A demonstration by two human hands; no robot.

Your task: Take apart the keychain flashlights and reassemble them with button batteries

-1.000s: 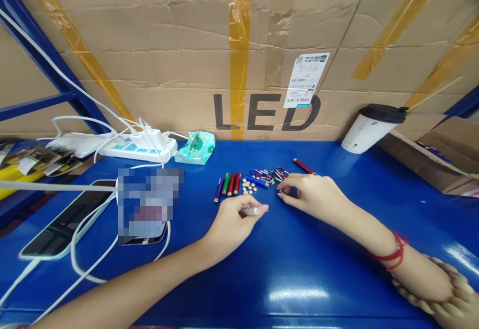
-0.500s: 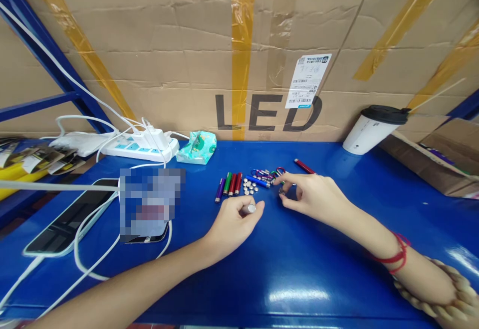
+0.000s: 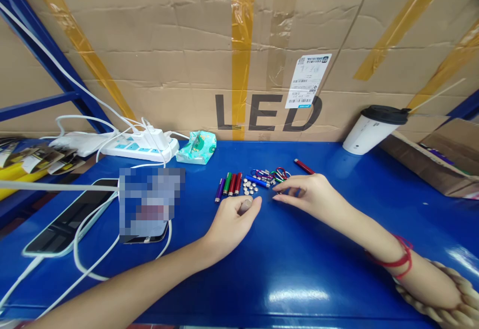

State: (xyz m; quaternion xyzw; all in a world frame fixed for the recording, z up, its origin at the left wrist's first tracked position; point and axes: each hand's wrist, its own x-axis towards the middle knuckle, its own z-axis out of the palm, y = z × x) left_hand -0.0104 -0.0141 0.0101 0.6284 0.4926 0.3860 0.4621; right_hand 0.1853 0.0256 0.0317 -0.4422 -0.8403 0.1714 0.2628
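Note:
My left hand [image 3: 232, 225] is closed around a small silver-ended flashlight tube [image 3: 245, 206]; only its round end shows past the fingers. Thumb and fingertips of my right hand [image 3: 310, 195] nearly meet in a pinch, with something tiny between them that I cannot make out. Just beyond my left hand lie a purple tube [image 3: 220, 190], a green tube [image 3: 227, 183] and red tubes [image 3: 235, 184], side by side. Several silver button cells [image 3: 248, 187] sit in a cluster beside them. A blue tube [image 3: 257, 181] and several coloured carabiner clips [image 3: 279, 174] lie behind.
A lone red tube [image 3: 304, 166] lies behind my right hand. At the back right stand a lidded paper cup [image 3: 368, 130] and an open cardboard box [image 3: 419, 162]. Phones [image 3: 71, 217], white cables, a power strip [image 3: 140, 150] and a tissue pack [image 3: 197, 148] occupy the left.
My right hand has shifted slightly left, its fingertips drawing nearer to the left hand. The tube in my left hand has tilted and its end sits a little further left.

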